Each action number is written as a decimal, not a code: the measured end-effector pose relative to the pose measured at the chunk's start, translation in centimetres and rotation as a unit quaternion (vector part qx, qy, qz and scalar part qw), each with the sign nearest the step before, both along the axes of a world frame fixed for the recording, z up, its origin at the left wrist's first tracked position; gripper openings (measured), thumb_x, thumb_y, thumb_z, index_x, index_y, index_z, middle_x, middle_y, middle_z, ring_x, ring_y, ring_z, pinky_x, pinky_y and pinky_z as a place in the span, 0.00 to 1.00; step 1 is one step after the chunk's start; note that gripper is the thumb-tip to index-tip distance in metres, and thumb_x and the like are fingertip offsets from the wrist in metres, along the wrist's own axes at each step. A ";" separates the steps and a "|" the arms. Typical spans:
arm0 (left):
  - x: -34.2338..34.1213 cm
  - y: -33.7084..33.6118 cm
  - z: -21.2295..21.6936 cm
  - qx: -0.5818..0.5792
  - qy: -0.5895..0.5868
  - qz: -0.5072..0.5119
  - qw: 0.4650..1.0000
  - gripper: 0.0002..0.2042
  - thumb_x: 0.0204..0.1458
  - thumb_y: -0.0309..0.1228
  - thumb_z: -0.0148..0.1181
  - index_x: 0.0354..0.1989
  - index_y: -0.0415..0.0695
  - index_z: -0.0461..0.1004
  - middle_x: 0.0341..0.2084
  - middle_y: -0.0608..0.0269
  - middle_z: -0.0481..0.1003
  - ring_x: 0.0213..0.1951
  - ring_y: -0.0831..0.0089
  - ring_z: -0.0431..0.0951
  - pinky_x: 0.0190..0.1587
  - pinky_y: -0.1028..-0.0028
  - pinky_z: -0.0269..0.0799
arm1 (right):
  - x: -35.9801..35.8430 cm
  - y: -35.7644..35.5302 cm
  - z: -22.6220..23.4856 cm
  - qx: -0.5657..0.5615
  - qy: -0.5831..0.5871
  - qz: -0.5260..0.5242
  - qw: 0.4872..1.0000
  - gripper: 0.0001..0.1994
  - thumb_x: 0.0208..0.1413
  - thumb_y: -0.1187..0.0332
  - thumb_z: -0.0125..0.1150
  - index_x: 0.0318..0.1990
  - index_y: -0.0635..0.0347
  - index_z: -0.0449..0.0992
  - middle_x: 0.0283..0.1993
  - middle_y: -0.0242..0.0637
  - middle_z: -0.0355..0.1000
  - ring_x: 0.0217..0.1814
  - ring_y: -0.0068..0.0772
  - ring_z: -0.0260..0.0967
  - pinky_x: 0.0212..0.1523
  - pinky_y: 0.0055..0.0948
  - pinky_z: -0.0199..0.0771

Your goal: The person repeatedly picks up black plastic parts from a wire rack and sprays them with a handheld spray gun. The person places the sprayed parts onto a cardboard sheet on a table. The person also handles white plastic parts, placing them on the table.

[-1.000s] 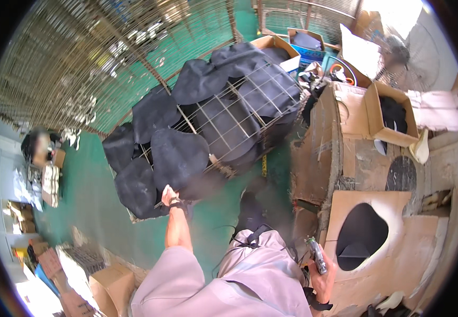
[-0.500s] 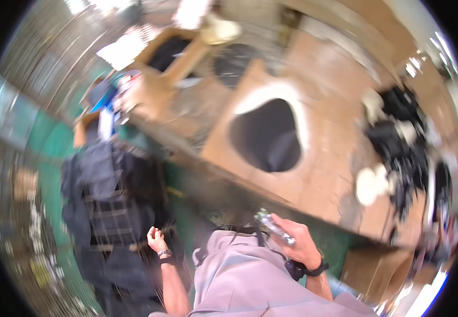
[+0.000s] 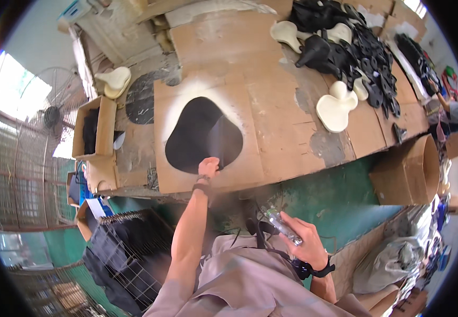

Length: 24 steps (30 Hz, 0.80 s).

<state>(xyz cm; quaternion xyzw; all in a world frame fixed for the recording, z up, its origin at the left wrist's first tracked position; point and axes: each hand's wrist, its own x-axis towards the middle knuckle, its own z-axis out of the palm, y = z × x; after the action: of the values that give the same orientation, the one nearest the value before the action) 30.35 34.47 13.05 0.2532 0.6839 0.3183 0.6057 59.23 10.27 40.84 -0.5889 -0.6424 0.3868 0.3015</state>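
Observation:
On the cardboard lies a black sheet, a rounded triangle cut like a saddle cover, with a pale sprayed halo around it. My left hand reaches over its near edge, fingers closed there, apparently pinching the sheet. A lighter grey, blurred patch shows across the sheet's right part. Lower right, in front of my body, my right hand is wrapped around a silver metal spray gun. Its front end tilts up and left, clear of the table. The palm hides the gun's rear part.
Cream saddle foams and black saddles crowd the table's right. At its left stand an open carton and another foam. Black sheets drape over a wire rack at lower left. A cardboard box stands beyond the table's right edge.
My left hand has gone from beside the rack up to the sheet's near edge. The view has turned toward the table. My right hand still holds the spray gun.

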 end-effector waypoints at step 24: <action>-28.7 -33.9 -17.3 -0.252 -0.067 0.020 0.965 0.07 0.50 0.29 0.60 0.38 0.48 0.79 0.24 0.65 0.76 0.22 0.63 0.75 0.24 0.66 0.71 | -6.9 -0.1 7.6 0.092 -0.003 -0.092 0.992 0.26 0.48 0.78 0.67 0.58 0.66 0.73 0.37 0.46 0.77 0.31 0.38 0.72 0.35 0.28 0.72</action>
<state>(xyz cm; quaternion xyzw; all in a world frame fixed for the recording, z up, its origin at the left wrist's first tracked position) 1.68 0.58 -4.21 0.0570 0.7050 0.1644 0.6876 52.38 10.17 48.47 -0.6163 -0.6192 0.2953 0.3868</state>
